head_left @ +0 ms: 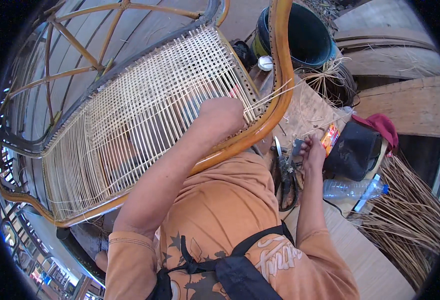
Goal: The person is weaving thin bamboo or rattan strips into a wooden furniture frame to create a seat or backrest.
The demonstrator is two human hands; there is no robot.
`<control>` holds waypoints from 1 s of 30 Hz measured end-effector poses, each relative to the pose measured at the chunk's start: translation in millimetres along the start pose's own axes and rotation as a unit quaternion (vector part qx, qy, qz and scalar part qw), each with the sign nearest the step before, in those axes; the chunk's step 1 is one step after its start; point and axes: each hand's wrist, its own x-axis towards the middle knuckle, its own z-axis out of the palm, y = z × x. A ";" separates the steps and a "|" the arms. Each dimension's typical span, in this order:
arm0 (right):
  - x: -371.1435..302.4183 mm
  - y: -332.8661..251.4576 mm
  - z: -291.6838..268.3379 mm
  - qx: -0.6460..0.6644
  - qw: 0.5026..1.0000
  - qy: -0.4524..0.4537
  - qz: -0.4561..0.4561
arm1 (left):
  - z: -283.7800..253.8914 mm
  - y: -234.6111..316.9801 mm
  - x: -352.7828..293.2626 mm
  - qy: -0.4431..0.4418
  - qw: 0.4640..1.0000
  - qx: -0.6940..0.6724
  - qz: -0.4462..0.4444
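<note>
In front of me lies a chair frame (pixel 250 134) of glossy bent rattan, strung with a pale cane panel (pixel 150 75). Close weave covers its far part; long parallel strands (pixel 140 135) cross the near part. My left hand (pixel 222 115) is closed over the panel's right end, its fingertips hidden beneath it. A few loose cane ends (pixel 275 97) stick out past the rim beside it. Off to the right, my right hand (pixel 312 152) has its fingers curled beside a small grey flat piece (pixel 298 146); whether it grips this is unclear. An orange packet (pixel 330 139) touches that hand's far side.
Dark-handled cutting tools (pixel 286 170) lie left of my right hand. A black box-like object (pixel 352 150), a maroon cap (pixel 382 127), a clear bottle (pixel 350 189) and a bundle of brown cane (pixel 410 210) lie rightward. A dark bucket (pixel 310 37) stands behind the frame.
</note>
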 end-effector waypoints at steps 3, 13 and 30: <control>19.5 -5.6 3.7 0.091 0.994 -0.056 0.032 | 1.1 -1.1 0.5 0.003 1.000 0.000 0.001; -89.1 6.8 26.3 0.164 0.975 -0.152 0.007 | -1.9 -0.7 2.5 0.002 0.999 0.033 0.016; -127.7 -42.1 119.8 -0.196 0.871 -0.274 -0.359 | -4.1 -6.5 4.9 0.011 0.999 0.043 0.027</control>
